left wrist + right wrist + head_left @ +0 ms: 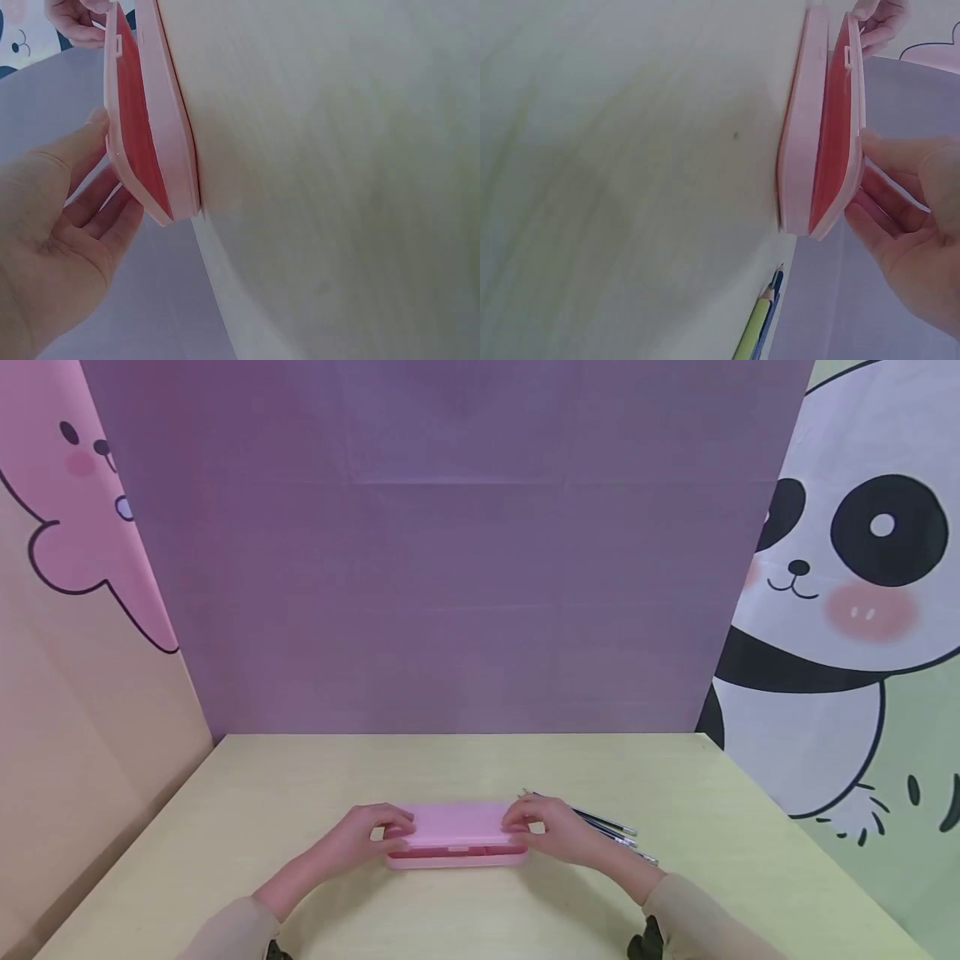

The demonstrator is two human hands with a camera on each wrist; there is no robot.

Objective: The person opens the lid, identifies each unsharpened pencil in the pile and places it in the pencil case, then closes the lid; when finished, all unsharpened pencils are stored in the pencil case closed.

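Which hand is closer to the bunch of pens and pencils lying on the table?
Right. The right hand holds the right end of the pink pencil case, directly beside the pens and pencils. The left hand holds the case's far left end, the whole case between it and them.

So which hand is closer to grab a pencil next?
Probably the right hand: the pencils lie on the table just beside it, right of the pink case. The left hand holds the case's far end.
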